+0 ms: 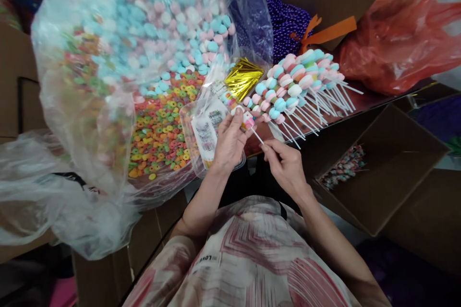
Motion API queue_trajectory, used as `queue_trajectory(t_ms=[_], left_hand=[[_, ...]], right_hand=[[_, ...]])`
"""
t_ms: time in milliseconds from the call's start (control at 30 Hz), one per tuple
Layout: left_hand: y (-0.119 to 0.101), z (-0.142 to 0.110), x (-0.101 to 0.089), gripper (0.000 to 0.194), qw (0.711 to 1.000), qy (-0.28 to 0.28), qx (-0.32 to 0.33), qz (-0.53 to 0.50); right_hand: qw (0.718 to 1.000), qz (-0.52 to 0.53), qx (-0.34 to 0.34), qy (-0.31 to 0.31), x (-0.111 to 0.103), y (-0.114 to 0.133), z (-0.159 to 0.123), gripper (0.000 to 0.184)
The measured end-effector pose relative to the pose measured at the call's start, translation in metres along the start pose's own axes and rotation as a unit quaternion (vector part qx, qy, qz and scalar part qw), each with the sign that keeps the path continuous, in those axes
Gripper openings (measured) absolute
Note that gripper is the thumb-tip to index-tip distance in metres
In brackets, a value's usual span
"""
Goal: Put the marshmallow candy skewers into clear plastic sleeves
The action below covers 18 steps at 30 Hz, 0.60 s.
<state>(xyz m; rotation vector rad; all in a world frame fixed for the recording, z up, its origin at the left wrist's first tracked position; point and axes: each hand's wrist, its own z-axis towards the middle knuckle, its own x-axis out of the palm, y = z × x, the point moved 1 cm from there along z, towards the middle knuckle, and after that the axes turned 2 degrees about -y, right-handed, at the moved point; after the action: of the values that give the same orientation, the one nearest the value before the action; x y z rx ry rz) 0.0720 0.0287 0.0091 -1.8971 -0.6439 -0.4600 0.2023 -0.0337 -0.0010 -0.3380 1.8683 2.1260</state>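
Observation:
My left hand (229, 141) pinches a pink and white marshmallow (248, 120) at the top of a thin white stick (257, 135). My right hand (285, 165) grips the lower end of that same stick. Just beyond my hands lies a pile of finished marshmallow skewers (296, 85), pastel pink, blue and white, with their sticks fanning right. A big clear plastic bag (137, 57) to the left holds loose pastel marshmallows (187, 24) and coloured ring candies (158, 129).
A bundle of gold twist ties (244, 78) lies by small clear printed bags (207, 129). Purple beads (284, 24) and a red plastic bag (406, 29) sit behind. An open cardboard box (382, 168) at right holds wrapped candy sticks (344, 165).

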Motion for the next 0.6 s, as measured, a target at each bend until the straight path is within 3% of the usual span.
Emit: queue_trajectory(t_ms=[100, 233, 400, 600], left_hand=[[0.006, -0.003, 0.001, 0.022, 1.0, 0.017, -0.007, 0.013], [0.022, -0.012, 0.004, 0.026, 0.999, 0.038, -0.023, 0.02], [0.01, -0.018, 0.0, 0.032, 0.996, 0.075, -0.029, 0.037], [0.001, -0.01, -0.006, 0.024, 0.999, 0.02, -0.006, 0.027]], right_hand=[[0.997, 0.046, 0.05, 0.019, 0.002, 0.0, -0.004, 0.027], [0.996, 0.066, 0.045, -0.048, 0.014, 0.004, 0.006, 0.025], [0.996, 0.068, 0.023, -0.05, 0.018, 0.01, 0.012, 0.024], [0.998, 0.048, 0.003, -0.037, 0.023, 0.01, 0.007, 0.023]])
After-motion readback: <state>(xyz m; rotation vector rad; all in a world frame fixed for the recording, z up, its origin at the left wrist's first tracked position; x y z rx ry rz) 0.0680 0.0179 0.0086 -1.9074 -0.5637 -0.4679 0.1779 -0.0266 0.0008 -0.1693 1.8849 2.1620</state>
